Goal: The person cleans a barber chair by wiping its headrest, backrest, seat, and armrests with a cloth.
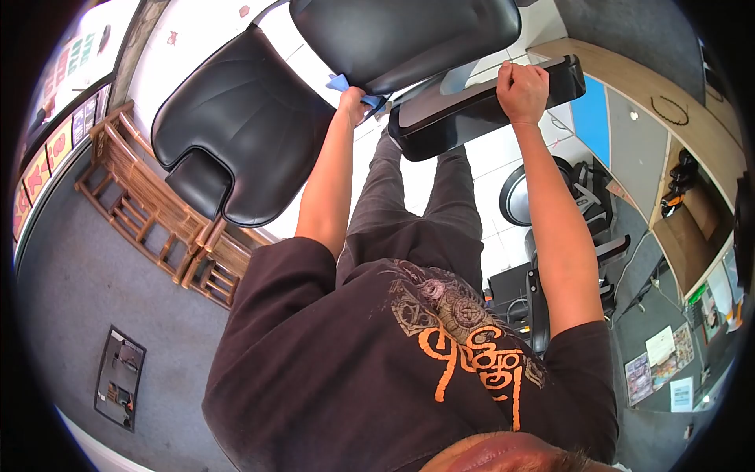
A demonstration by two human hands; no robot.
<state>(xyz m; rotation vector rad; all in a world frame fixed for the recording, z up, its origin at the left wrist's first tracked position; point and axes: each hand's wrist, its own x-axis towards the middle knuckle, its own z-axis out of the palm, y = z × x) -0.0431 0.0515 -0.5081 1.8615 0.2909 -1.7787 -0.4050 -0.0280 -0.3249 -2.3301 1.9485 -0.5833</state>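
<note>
A black padded barber-style chair stands in front of me, with a wide backrest [244, 118] on the left and a smooth cushion [409, 35] at the top. My left hand [354, 104] is closed around a blue cloth [339, 82], at the gap between these two padded parts. Part of the cloth is hidden by the fingers. My right hand [523, 93] is curled over the chair's armrest [448, 118], which has a grey top and glossy black sides. The armrest lies above my legs, close to my knees.
A bamboo bench [149, 197] stands along the left side. To the right are a round black-rimmed object [515, 193], another black chair [602, 197] and a wooden counter [629, 71] with open shelves. A framed mirror [120, 377] is at lower left.
</note>
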